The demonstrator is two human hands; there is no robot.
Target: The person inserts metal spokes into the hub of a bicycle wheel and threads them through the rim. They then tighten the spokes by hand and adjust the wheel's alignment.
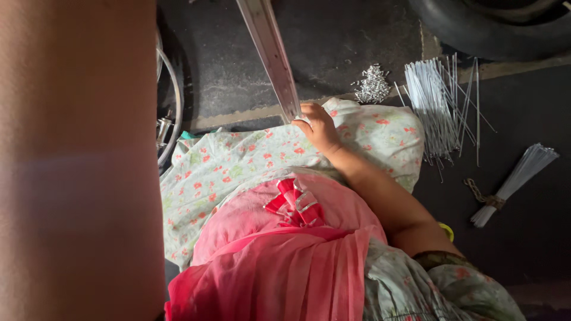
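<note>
On your lap, over the floral cloth (250, 160), your right hand (318, 126) grips the lower end of a long silver wheel rim (270, 53), fingers curled together around its edge. The rim runs up and away from that hand toward the top of the view. Just beyond the hand lies a small heap of silver nipples (373, 84) on the dark floor, and to the right of that heap a loose sheaf of thin spokes (437, 107) is spread out. Further right of the hand rests a tied bundle of spokes (514, 181). Your left arm (77, 160) fills the left side, blurred and close; its hand is out of view, so its fingers cannot be told.
</note>
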